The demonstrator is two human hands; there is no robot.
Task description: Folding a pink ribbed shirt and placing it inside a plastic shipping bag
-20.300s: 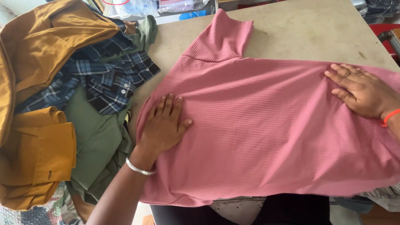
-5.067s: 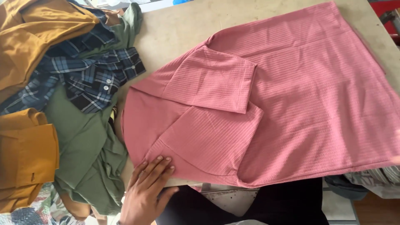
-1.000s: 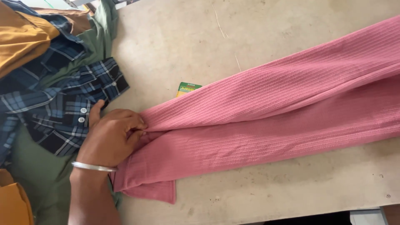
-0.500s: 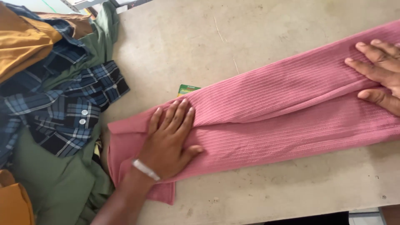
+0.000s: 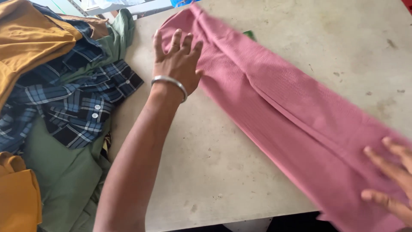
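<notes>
Since half a second ago the folded pink ribbed garment [image 5: 274, 111] has swung round: it now runs diagonally from the far left of the desk [image 5: 206, 159] to its near right corner. The left hand [image 5: 176, 64] lies open, fingers spread, on the garment's far end; the right hand [image 5: 392, 184], blurred, rests open on the near end. A heap of clothes crowds the desk's left edge: plaid shirt [image 5: 73, 107], green garment [image 5: 68, 176], mustard garment [image 5: 30, 38]. A small green card [image 5: 250, 35] peeks out beyond the pink fabric.

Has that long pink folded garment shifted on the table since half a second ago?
Yes. The pink garment has swung: its left end, earlier near the plaid shirt, now points toward the table's far edge.
</notes>
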